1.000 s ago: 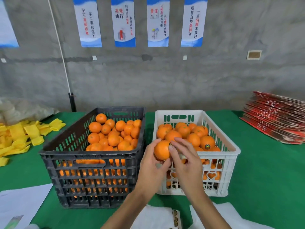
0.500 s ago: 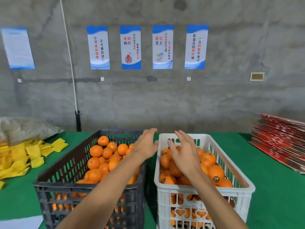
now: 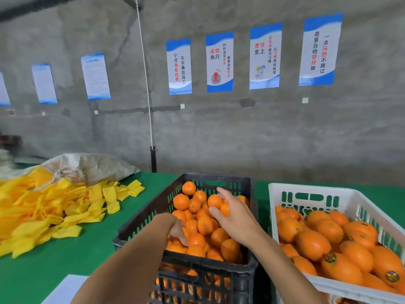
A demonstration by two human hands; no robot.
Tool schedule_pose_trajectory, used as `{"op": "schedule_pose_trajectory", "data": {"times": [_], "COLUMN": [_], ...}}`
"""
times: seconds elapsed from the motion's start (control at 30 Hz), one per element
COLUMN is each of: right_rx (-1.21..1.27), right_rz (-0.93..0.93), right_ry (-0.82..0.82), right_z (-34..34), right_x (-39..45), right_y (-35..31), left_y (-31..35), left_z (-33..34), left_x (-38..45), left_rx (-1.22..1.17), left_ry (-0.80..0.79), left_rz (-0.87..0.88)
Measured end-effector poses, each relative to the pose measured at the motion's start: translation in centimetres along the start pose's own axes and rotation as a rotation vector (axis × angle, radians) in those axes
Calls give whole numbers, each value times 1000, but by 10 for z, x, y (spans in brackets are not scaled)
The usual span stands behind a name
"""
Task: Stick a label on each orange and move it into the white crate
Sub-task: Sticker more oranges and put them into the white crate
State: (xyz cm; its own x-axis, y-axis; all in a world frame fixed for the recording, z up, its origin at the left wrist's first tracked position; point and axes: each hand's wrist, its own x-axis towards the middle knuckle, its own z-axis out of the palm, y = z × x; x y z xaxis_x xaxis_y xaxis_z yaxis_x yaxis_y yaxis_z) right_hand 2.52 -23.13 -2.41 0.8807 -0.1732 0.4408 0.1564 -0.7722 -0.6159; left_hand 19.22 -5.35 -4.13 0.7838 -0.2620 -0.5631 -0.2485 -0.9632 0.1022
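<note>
Both hands reach into the black crate (image 3: 245, 279), left of the white crate (image 3: 359, 200). The left hand (image 3: 178, 230) presses curled fingers among the oranges (image 3: 205, 226); its grip cannot be told. The right hand (image 3: 235, 218) cups an orange (image 3: 224, 209). Labelled oranges (image 3: 341, 268) fill the white crate.

A rough grey concrete wall (image 3: 241, 132) carries a row of blue-and-white posters (image 3: 220, 62). A thin white cord (image 3: 145, 84) hangs down it. The counter (image 3: 54, 260) is covered in green cloth.
</note>
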Motion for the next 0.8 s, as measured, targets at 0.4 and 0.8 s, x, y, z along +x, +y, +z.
{"op": "schedule_pose_trajectory", "data": {"times": [0.4, 0.8], "right_rx": [200, 115], "right_rz": [3, -232], "right_ry": [224, 460], "right_z": [-17, -29], "right_x": [-24, -207], "right_y": [-19, -20], "left_y": [43, 87], "left_z": [-1, 200], "left_x": [-90, -187], "left_rx": [-396, -735], "left_ry": [994, 1045], "left_rz": [688, 1219]}}
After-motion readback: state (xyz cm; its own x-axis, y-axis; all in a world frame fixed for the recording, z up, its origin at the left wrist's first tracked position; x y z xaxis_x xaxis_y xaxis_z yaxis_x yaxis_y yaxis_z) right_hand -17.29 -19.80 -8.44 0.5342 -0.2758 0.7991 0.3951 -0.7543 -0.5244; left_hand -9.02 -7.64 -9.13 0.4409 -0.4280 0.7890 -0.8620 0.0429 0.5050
